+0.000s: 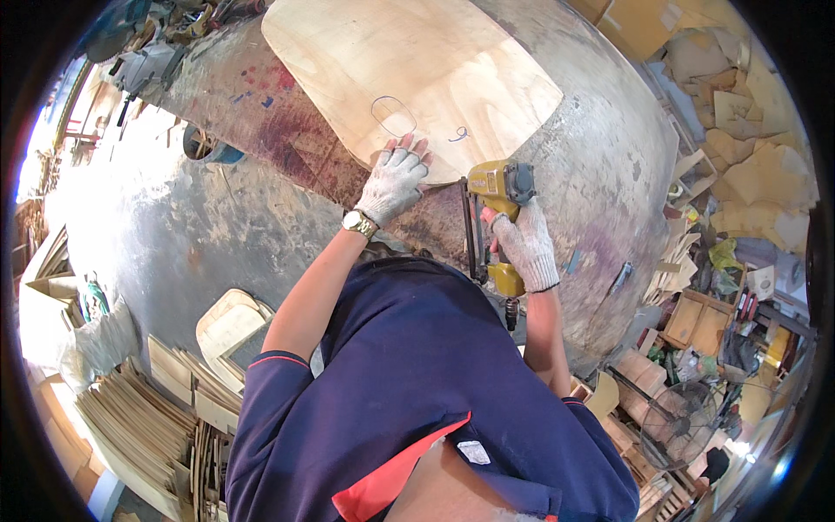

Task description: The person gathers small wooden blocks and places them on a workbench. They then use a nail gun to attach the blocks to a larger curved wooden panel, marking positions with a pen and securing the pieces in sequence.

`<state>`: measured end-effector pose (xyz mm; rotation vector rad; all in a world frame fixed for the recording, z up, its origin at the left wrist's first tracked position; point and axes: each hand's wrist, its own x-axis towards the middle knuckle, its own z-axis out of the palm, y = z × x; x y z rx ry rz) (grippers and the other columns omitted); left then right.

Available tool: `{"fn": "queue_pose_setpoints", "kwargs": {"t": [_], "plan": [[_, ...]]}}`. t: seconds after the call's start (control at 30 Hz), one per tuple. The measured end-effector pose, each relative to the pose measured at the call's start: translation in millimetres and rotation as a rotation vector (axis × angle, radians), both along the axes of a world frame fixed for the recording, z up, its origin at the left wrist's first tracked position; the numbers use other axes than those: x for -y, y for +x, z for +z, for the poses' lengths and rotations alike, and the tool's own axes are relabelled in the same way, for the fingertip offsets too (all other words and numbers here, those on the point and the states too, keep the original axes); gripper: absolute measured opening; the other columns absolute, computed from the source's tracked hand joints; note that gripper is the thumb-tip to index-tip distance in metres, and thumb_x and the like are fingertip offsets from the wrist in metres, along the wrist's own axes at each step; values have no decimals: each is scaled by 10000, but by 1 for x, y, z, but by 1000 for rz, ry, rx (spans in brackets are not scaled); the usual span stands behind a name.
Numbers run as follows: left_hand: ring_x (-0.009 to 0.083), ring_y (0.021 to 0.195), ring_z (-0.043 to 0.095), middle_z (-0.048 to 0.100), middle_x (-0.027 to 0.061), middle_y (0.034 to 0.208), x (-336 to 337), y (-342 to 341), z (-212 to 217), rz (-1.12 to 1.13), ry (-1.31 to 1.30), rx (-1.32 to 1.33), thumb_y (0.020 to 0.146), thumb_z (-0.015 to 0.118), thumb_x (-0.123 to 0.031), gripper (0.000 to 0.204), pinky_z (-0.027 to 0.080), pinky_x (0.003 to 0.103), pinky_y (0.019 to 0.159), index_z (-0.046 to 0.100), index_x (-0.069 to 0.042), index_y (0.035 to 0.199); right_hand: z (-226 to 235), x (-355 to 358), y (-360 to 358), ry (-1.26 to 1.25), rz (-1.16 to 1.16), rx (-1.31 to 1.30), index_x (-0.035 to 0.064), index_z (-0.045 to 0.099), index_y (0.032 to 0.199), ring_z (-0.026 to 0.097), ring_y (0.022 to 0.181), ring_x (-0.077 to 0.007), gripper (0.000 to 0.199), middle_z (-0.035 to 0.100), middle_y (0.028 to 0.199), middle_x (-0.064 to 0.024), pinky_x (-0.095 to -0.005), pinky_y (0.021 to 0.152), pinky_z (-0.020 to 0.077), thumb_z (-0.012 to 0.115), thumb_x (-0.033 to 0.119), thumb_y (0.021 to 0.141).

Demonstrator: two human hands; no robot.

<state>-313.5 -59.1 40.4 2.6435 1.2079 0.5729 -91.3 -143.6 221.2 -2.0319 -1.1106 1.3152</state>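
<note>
A pale plywood panel (409, 74) with rounded corners lies flat on a worn, stained table (600, 148), and everything else sits around it. The left hand (396, 181), in a fingerless grey glove with a gold watch (359, 224) at the wrist, presses down on the panel's near edge, fingers spread flat and holding nothing. Just beyond those fingers an oval pencil outline (393, 116) is drawn on the panel, with a small blue scribble (458, 134) beside it. The right hand (522, 244), also gloved, has its grip closed around the handle of a yellow nail gun (497, 209), whose head stands just beside the panel's near edge, to the right of the left hand. On the floor well below the panel, stacks of similar cut plywood pieces (174, 400) are piled up, and a fan (683, 422) stands on the floor to the lower right of the panel
</note>
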Motion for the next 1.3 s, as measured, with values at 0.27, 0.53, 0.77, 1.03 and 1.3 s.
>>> {"fn": "queue_pose_setpoints", "kwargs": {"t": [0.27, 0.53, 0.77, 1.03, 1.3], "plan": [[351, 1504, 389, 505, 130, 1560, 1, -1, 1, -19, -17, 26, 780, 762, -196, 603, 280, 533, 1257, 614, -97, 1357, -6, -20, -6, -50, 115, 24, 2, 530, 1287, 643, 525, -163, 441, 689, 869, -96, -339, 525, 540, 710, 203, 938], [347, 1532, 349, 442, 117, 1617, 2, -1, -2, -29, -20, 80, 682, 819, -121, 789, 253, 529, 1273, 558, -93, 1425, -8, -28, -18, -99, 158, 142, -13, 525, 1287, 669, 541, -178, 482, 705, 851, -125, -351, 552, 554, 716, 263, 941], [347, 1536, 342, 447, 119, 1611, 2, -1, 3, -34, -100, 89, 693, 831, -140, 781, 249, 528, 1274, 560, -86, 1423, -4, -30, -23, -118, 166, 191, -5, 528, 1294, 680, 548, -191, 460, 717, 861, -130, -364, 561, 559, 704, 245, 950], [350, 1538, 334, 471, 120, 1591, 0, -1, 7, -49, -109, 121, 731, 819, -169, 711, 242, 524, 1276, 585, -66, 1394, -3, -28, -27, -78, 209, 164, -6, 527, 1285, 686, 549, -201, 459, 728, 867, -140, -366, 554, 561, 708, 250, 949], [345, 1526, 360, 473, 134, 1587, -3, -11, 22, -102, -177, 69, 656, 817, -114, 797, 256, 517, 1272, 564, -40, 1408, -14, -30, -33, -104, 227, 175, -10, 529, 1289, 707, 568, -221, 470, 739, 896, -161, -381, 575, 575, 711, 250, 942]]}}
